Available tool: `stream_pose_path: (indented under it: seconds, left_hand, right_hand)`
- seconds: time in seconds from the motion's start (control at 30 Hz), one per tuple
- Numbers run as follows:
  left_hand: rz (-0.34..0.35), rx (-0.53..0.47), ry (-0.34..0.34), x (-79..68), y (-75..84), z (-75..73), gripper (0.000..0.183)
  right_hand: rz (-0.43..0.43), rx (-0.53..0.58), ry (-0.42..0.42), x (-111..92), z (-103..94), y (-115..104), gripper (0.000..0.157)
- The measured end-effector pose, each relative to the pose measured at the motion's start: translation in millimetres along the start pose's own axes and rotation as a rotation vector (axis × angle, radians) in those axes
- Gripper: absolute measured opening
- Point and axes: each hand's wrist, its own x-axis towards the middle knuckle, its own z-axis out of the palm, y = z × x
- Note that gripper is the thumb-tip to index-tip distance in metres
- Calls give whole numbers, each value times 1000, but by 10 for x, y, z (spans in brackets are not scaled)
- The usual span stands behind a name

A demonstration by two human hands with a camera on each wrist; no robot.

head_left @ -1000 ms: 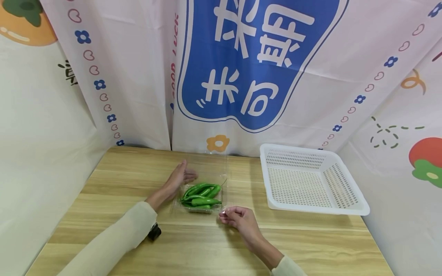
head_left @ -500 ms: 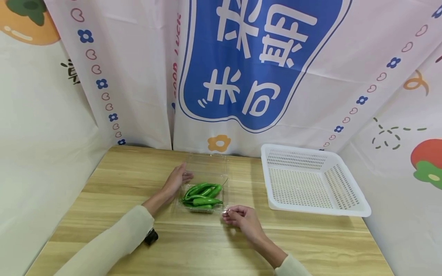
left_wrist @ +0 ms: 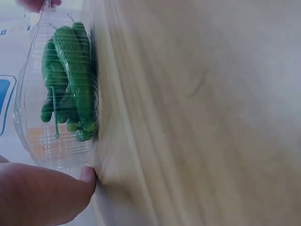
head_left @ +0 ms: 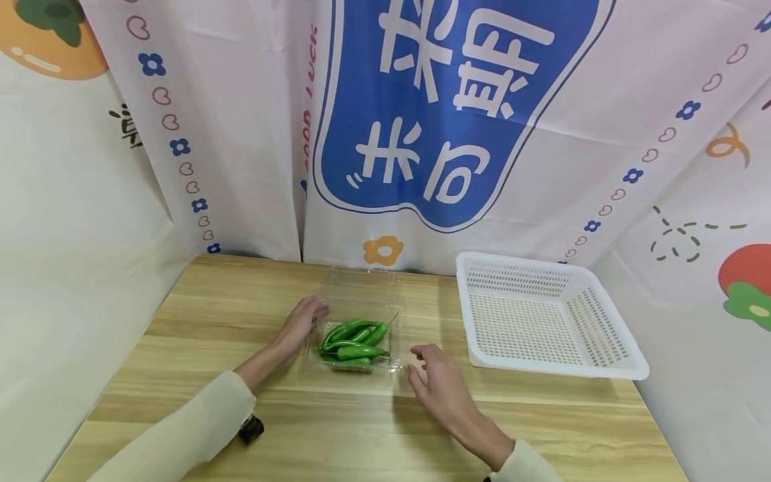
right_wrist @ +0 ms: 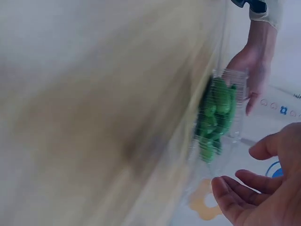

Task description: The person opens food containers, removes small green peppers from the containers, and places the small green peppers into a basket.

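Several green chili peppers [head_left: 355,343] lie in a clear plastic clamshell box [head_left: 395,348] on the table, its lid [head_left: 360,288] folded back away from the person. My left hand [head_left: 298,325] is at the box's left side, fingertips by the hinge corner. In the left wrist view, the thumb [left_wrist: 47,190] lies close beside the box's clear wall [left_wrist: 23,108]. My right hand [head_left: 444,388] hovers just right of the box's near corner with fingers loosely bent and spread. The right wrist view shows a gap between thumb and fingers [right_wrist: 233,193], nothing between them.
A white perforated plastic basket [head_left: 518,328] stands at the back right of the wooden table [head_left: 337,435]. Printed cloth [head_left: 259,167] hangs behind the table and along both sides. A small black device [head_left: 251,429] sits at the left wrist.
My right hand has let go of the box's near right corner and drawn back to the right. The left hand has slid slightly toward the person along the box's left side.
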Motion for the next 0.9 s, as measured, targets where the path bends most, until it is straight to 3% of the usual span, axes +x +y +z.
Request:
stream_pose_path:
  seconds: [0.13,0.33,0.57,0.9]
  left_hand:
    - [-8,-17,-3,-60,-8,6,64]
    - [-18,-46,15,-146,-35,32,64]
    - [-17,-107,-7,-264,-59,89,63]
    - [-24,-98,-17,-305,-59,131,62]
  right_hand:
    - [-149,-166,32,73,-78,-70,29]
    - [-321,-233,-30,263,-176,-169,36]
    - [-371,-281,-196,469,-178,-270,32]
    - [-419,-301,-262,653,-133,-307,32]
